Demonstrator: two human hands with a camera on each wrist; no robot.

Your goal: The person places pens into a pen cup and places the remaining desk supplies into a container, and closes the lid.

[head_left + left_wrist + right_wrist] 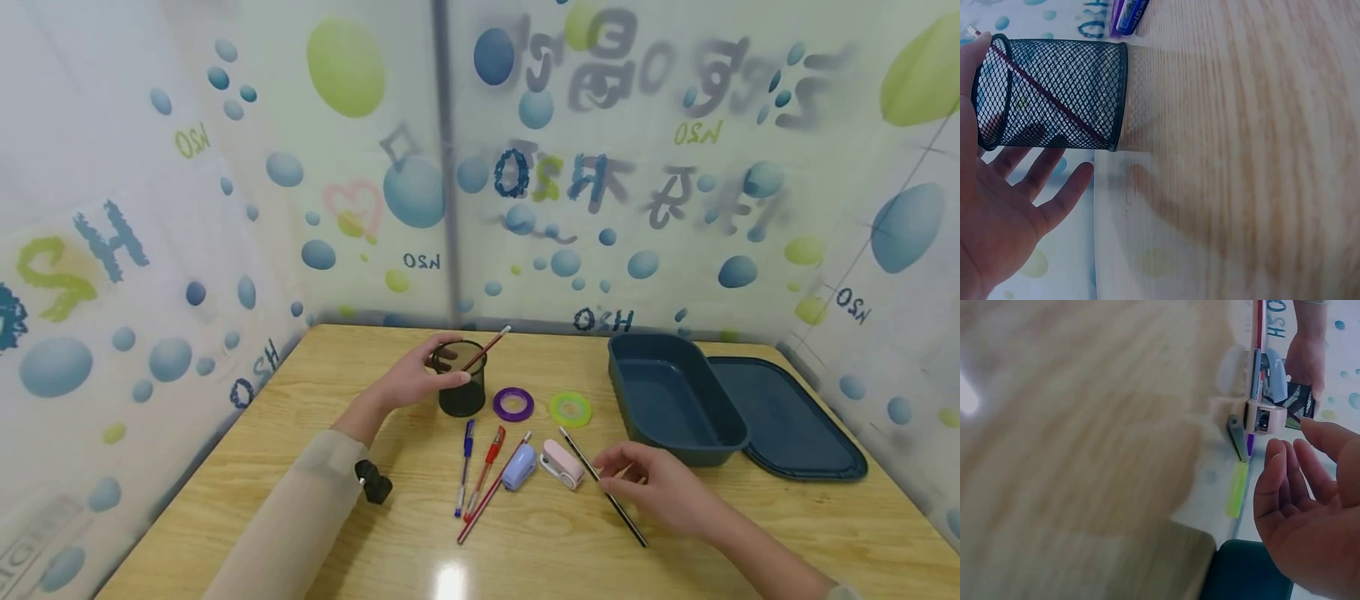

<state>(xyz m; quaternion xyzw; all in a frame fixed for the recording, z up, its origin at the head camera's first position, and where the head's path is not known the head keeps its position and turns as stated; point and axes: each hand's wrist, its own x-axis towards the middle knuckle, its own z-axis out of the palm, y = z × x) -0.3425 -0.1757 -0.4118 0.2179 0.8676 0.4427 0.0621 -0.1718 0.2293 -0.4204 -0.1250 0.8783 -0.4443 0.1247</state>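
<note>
My left hand (420, 375) holds a black mesh pen cup (461, 396), its thumb at the rim and its fingers on the far side. A dark red pencil (1054, 103) leans inside the cup, its end sticking out above the rim. My right hand (652, 483), fingers loosely bent, hovers beside a black pencil (618, 508) with nothing in its grasp. Left of that pencil lie a pink stapler (562, 464), a lavender stapler (519, 467), a red pencil (487, 500), a red pen (491, 454) and a blue pen (467, 458).
Behind these lie a purple tape roll (498, 414) and a yellow-green tape roll (555, 414). At the right stands a dark blue bin (652, 437), its edge overlapping a matching lid (810, 425). Printed curtains (637, 200) hang along the wooden table's (300, 383) back and sides.
</note>
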